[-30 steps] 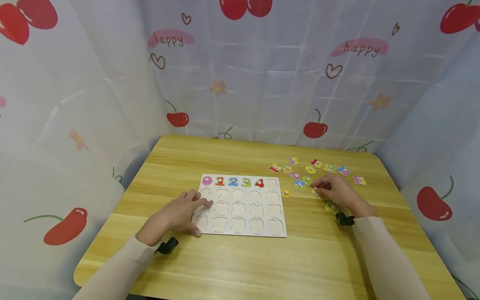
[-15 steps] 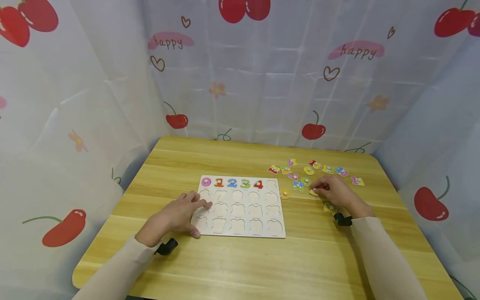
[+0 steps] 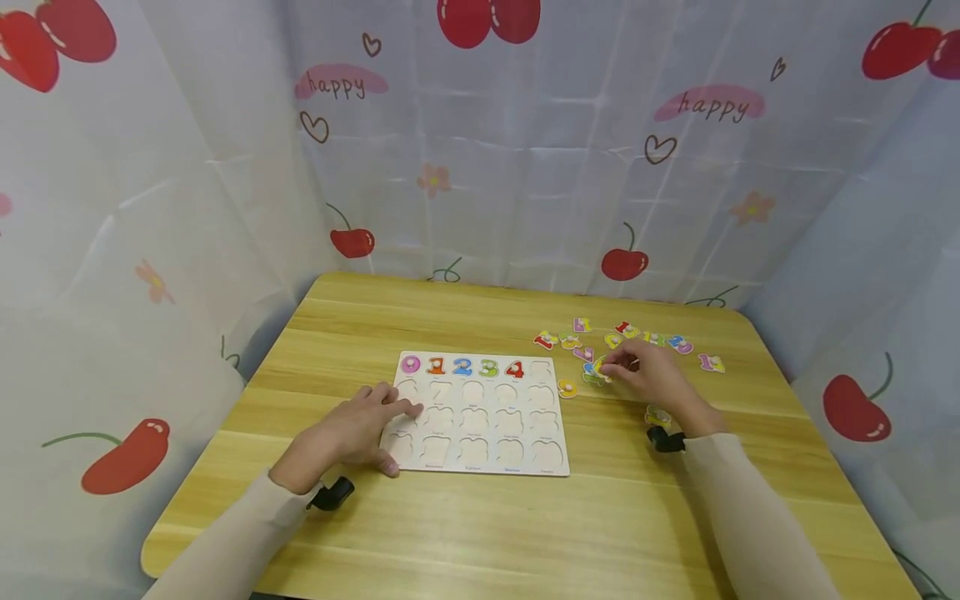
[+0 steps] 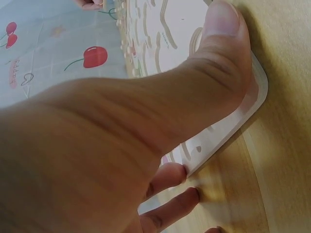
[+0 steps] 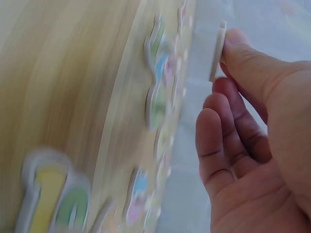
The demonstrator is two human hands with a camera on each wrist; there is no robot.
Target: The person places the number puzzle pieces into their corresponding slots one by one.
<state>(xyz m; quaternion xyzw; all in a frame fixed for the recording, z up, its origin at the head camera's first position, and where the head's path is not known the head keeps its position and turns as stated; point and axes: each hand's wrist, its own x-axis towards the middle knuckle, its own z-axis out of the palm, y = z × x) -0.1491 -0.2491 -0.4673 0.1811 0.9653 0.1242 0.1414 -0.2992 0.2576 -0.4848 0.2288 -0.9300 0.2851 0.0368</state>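
Observation:
A white wooden number board point(image 3: 459, 462) lies on the table. Its top row carries the digits 0 point(image 3: 410, 364), 1, 2, 3 and 4; the other recesses are bare. On its left side rests my left hand point(image 3: 352, 425), fingers spread, with the thumb point(image 4: 226, 53) on the near corner. Between thumb and fingertips my right hand point(image 3: 656, 379) pinches a thin, partly yellow number piece point(image 5: 217, 53), seen edge-on in the right wrist view and held above the loose pieces. Its digit cannot be read. Just under it lies a blue and green piece point(image 3: 592, 377).
Several loose number pieces lie right of the board, among them a yellow one point(image 3: 567, 388), a red and yellow one point(image 3: 546, 339) and a pink and yellow one point(image 3: 711, 362). Another piece point(image 3: 657, 417) lies by my right wrist. A printed curtain point(image 3: 510, 167) surrounds the table point(image 3: 480, 533).
My right hand has lifted the partly yellow piece off the table and moved slightly left with it. The left hand stays in place on the board. The head view has shifted a little.

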